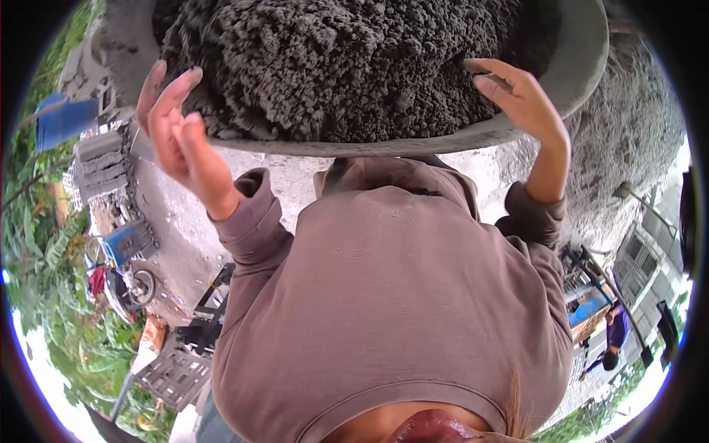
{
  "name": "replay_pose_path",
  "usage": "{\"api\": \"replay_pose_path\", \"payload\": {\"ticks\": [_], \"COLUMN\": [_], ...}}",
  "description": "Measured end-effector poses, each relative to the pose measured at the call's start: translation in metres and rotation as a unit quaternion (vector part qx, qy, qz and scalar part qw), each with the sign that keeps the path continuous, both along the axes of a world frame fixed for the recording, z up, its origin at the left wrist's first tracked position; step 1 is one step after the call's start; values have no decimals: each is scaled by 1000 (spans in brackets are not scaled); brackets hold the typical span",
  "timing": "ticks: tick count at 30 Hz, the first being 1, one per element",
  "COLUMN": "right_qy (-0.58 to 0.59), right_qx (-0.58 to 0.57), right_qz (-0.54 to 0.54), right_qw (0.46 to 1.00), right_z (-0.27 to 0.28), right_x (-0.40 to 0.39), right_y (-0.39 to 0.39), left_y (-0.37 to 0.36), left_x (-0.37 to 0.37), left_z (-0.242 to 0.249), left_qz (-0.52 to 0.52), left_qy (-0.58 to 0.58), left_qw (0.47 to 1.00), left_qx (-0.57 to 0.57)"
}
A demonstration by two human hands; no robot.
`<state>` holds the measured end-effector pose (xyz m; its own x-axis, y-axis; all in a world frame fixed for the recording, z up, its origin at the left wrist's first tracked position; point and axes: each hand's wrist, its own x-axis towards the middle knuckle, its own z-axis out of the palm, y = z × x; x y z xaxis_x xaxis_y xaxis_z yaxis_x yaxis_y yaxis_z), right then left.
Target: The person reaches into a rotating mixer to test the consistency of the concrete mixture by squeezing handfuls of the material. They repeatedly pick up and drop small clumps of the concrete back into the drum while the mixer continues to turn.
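A wide grey basin (384, 149) stands in front of me at the top of the view, heaped with dark, damp, crumbly grey material (317, 74) that looks like mortar or cement mix. My left hand (181, 144) is raised at the basin's left rim, fingers apart and pointing upward, with nothing in it. Over the right rim reaches my right hand (528, 107), its thumb and fingers parted and their tips at the edge of the heap. Dark grey grime coats the fingertips of both hands.
Grey sandy material (620, 118) is piled to the right, with a long-handled tool (624, 190) by it. Stacked grey blocks (102, 164), a blue container (66, 122) and a motorbike (129, 284) are on the left. A person in purple (617, 328) is far right.
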<state>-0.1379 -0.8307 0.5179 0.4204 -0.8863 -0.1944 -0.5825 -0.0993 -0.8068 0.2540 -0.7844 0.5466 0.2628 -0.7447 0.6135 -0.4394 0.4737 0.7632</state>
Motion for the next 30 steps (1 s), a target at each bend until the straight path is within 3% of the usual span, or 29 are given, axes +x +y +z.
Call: {"api": "replay_pose_path", "payload": {"ticks": [2,4,6,9,11,16,18,19,22,24,26,30], "right_qy": [44,95,112,174,217,313,288,328,275,215,52,64], "right_qx": [20,66,-33,-72,-126,-113,-166,-64,-79,-82,-88,-125], "right_qz": [-47,-63,-54,-84,-160,-194,-202,-194,-95,-85,-46,-69], "right_qw": [998,991,992,979,955,923,921,922,953,970,994,988], "right_z": [10,22,18,25,25,40,34,46,26,27,24,25], "right_x": [-2,-11,-9,-3,-1,-25,-33,-28,-34,-26,-21,-13], "right_y": [16,33,43,50,47,33,27,18,19,18,14,1], "left_y": [-4,-1,-10,-19,-23,-26,-26,-27,-27,-29,-30,-31], "left_x": [0,-24,-39,-56,-63,-67,-67,-68,-68,-68,-68,-64], "left_z": [0,5,4,6,7,8,6,4,4,4,4,2], "left_qz": [-105,-134,-122,-103,-100,-83,-68,-68,-37,-22,-8,2], "left_qy": [109,177,166,141,139,149,153,164,180,172,164,200], "left_qw": [988,974,977,983,984,982,980,978,976,978,980,972], "left_qx": [20,48,51,54,50,78,106,106,116,113,108,122]}}
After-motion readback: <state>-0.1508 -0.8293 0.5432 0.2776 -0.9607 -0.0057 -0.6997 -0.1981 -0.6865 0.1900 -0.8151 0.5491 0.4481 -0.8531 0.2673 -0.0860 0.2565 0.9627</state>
